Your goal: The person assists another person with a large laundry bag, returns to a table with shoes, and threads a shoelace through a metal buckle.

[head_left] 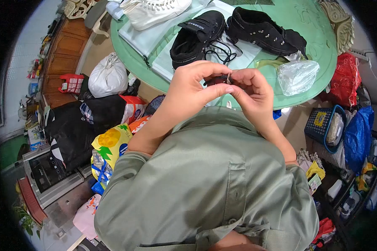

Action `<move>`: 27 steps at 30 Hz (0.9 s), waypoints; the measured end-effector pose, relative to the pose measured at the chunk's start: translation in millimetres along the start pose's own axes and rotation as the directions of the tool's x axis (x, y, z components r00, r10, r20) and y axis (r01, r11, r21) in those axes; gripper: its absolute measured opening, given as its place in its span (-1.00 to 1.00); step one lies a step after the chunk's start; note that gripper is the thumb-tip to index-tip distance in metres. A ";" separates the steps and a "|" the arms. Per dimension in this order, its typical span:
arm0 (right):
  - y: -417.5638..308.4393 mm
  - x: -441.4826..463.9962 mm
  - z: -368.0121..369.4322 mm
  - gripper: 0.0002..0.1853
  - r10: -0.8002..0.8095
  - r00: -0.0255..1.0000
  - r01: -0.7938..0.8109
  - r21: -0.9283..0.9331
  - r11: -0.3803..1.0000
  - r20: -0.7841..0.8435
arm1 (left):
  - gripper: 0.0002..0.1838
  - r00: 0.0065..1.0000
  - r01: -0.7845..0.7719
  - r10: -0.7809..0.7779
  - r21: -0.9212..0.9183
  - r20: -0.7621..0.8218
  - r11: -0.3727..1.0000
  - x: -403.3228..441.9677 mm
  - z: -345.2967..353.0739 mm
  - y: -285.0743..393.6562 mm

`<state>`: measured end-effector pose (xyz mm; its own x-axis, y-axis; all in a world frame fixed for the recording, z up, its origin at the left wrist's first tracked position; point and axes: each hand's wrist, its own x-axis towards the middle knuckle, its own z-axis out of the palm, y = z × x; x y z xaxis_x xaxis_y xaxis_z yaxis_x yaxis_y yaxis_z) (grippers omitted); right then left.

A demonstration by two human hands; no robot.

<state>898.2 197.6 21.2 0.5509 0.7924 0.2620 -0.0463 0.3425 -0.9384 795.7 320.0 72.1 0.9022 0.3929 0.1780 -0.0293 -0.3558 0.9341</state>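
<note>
My left hand [197,83] and my right hand [253,93] meet over the near edge of the green table, thumbs and fingertips pinched together. Between them shows something small and dark [217,79], mostly hidden by the fingers; its kind cannot be made out. Just beyond lies a black shoe [197,38] on a white sheet, its tongue marked with pale lettering. A loose black shoelace [222,52] curls beside it. Another black shoe [264,33] rests to the right, with bare eyelets showing along its opening.
The green round table [322,50] carries a white sneaker [155,11], pale plastic packaging [144,39] and a crumpled clear plastic bag [299,76]. Left on the floor are a white sack [109,75] and a yellow bag [113,140]. A blue basket [320,125] and red bag [345,79] stand right.
</note>
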 end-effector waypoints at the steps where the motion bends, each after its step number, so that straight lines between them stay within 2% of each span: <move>1: -0.4 0.0 0.2 -0.79 0.000 1.000 0.000 0.001 1.000 0.004 | -0.74 1.000 0.001 -0.001 0.001 -0.003 1.000 0.3 -0.4 -0.9; 7: -7.4 1.5 2.0 -0.84 -0.006 1.000 0.006 0.016 1.000 0.002 | -0.79 0.996 -0.088 0.090 0.094 -0.014 0.992 2.1 -3.7 -3.1; 9: -5.7 6.1 -4.4 -0.85 -0.127 0.990 0.133 -0.132 0.982 0.057 | -0.79 0.990 -0.139 0.139 0.126 0.009 0.982 2.7 -3.7 -1.6; 10: -6.8 7.8 -6.1 -0.85 -0.126 0.990 0.132 -0.131 0.983 0.058 | -0.79 0.990 -0.138 0.138 0.126 0.009 0.982 2.8 -3.7 -1.7; 12: -11.7 10.4 -8.6 -0.88 -0.171 0.976 0.208 -0.333 0.920 0.138 | -0.79 0.995 -0.099 0.096 0.094 0.028 0.991 2.3 -3.0 -2.1; 15: -17.9 11.1 -10.7 -0.90 -0.168 0.969 0.229 -0.410 0.883 0.180 | -0.79 0.996 -0.078 0.072 0.104 0.058 0.991 1.6 -3.2 -3.1; 19: -19.2 12.3 -11.9 -0.92 -0.191 0.954 0.276 -0.437 0.856 0.230 | -0.80 0.993 -0.085 0.076 0.102 0.091 0.991 2.4 -2.6 -0.3; 21: -13.5 10.7 -12.4 -0.91 -0.219 0.956 0.282 -0.392 0.876 0.197 | -0.80 0.996 -0.029 0.028 0.008 0.085 1.000 2.1 -0.5 1.6; 24: -8.8 7.2 -8.7 -0.91 -0.218 0.969 0.245 -0.298 0.923 0.120 | -0.81 0.998 -0.038 0.042 -0.072 0.052 0.997 2.4 1.5 1.0; 27: -8.7 5.8 -6.7 -0.92 -0.199 0.978 0.208 -0.239 0.948 0.060 | -0.81 0.995 -0.088 0.089 -0.024 0.034 0.996 2.7 1.6 0.4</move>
<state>907.4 195.8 29.4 0.4981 0.7370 0.4569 0.2701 0.3689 -0.8894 798.8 319.6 72.4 0.9102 0.3307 0.2493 -0.1186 -0.3687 0.9220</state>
